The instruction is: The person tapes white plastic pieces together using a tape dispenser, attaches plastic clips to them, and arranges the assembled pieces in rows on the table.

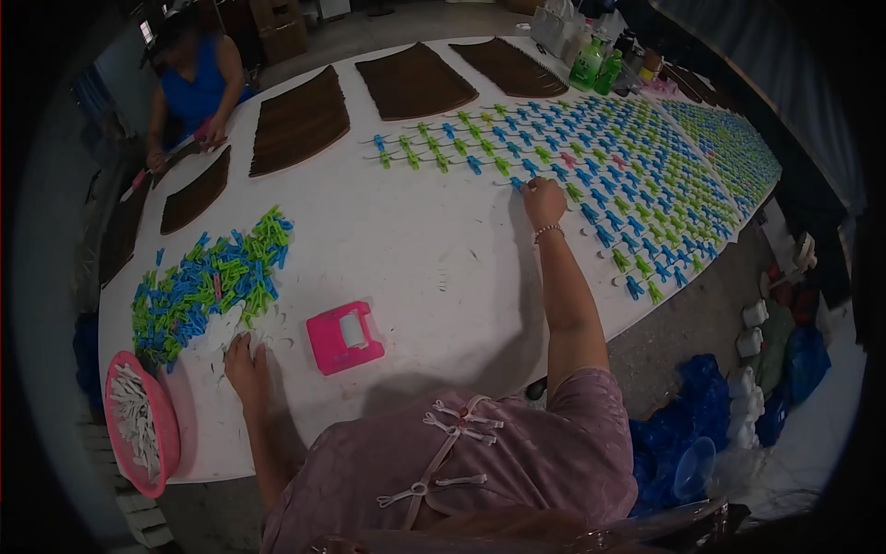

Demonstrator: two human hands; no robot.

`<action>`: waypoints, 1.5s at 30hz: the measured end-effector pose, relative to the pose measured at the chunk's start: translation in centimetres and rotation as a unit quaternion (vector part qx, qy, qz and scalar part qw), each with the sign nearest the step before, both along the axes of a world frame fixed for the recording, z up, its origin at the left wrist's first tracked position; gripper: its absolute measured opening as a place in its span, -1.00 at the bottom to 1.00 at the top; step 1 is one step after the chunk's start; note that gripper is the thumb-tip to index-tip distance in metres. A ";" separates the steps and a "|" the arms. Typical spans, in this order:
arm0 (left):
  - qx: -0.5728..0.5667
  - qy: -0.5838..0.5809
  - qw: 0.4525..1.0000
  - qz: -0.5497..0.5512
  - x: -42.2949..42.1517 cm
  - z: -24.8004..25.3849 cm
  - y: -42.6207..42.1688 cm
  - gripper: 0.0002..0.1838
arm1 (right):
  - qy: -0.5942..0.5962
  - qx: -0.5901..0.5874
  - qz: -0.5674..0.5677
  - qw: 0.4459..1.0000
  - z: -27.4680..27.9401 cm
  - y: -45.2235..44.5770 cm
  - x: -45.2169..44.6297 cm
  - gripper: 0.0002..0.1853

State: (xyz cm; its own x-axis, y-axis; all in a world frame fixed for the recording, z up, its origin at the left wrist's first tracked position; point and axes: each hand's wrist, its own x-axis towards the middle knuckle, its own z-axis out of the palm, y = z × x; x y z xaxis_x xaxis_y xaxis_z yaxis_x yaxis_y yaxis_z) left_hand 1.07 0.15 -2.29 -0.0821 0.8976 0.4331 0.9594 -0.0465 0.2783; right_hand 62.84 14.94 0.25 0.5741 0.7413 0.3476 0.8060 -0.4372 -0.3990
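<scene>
Item: one small blue plastic clip (517,184), lying on the white, lightly marked surface (415,245) at the near-left edge of a dense array of blue and green plastic clips with a few pink ones (664,189).

Right hand (543,201): grip drawn nearly closed, fingertips together at the near end of that clip, seemingly pinching it. Judged handling: a light pinch suited so slight a piece; its body was best kept in line with its neighbours, evenly spaced, with the wrist raised enough to spare the adjoining rows.

Left hand (245,369): palm down, fingers a little bent beside loose, thin white pieces (235,325); whether its grip had hold of any could not be told. Drawing out one piece at a time seemed soundest.

Near the left hand: a tangled heap of blue and green clips (217,282), hard and angular; a squarish bright-pink plastic block with a white roll (343,340); a pink oval plastic basin (169,439) of slender white pieces (135,420).

Far side: dark brown, finely ribbed panels with curved edges (300,125); glossy green bottles (588,66); a co-worker in a blue sleeveless top (198,88).
</scene>
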 end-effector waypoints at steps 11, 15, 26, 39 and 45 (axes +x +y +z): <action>-0.003 -0.096 0.995 -0.003 0.5 1.4 -0.6 -0.75 | -0.025 -0.024 -0.019 0.999 0.5 -0.1 -0.6 -0.73; 0.011 -0.053 0.998 -0.012 0.5 1.6 -0.9 -0.78 | -0.064 0.012 0.012 0.998 1.7 -1.5 -3.1 -0.67; -0.076 -0.019 0.994 -0.071 -0.6 4.0 -0.9 -0.79 | -0.054 0.180 0.355 0.916 4.5 -6.8 -16.0 -0.73; -0.029 -0.556 0.810 -0.187 6.4 8.2 0.7 -0.69 | 0.079 0.099 0.549 0.827 5.8 -10.8 -23.6 -0.81; -0.056 -0.614 0.742 -0.262 10.8 7.2 1.6 -0.68 | 0.368 -0.033 0.576 0.730 6.9 -13.0 -27.2 -0.83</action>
State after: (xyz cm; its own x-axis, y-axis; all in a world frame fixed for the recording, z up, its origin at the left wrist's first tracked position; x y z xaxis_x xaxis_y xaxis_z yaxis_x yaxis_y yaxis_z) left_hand 11.88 1.75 4.94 0.0210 0.9704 0.2407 -0.1623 -0.2343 0.9585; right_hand 35.64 1.96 7.19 -0.4291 0.8805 0.2016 0.2326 0.3234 -0.9172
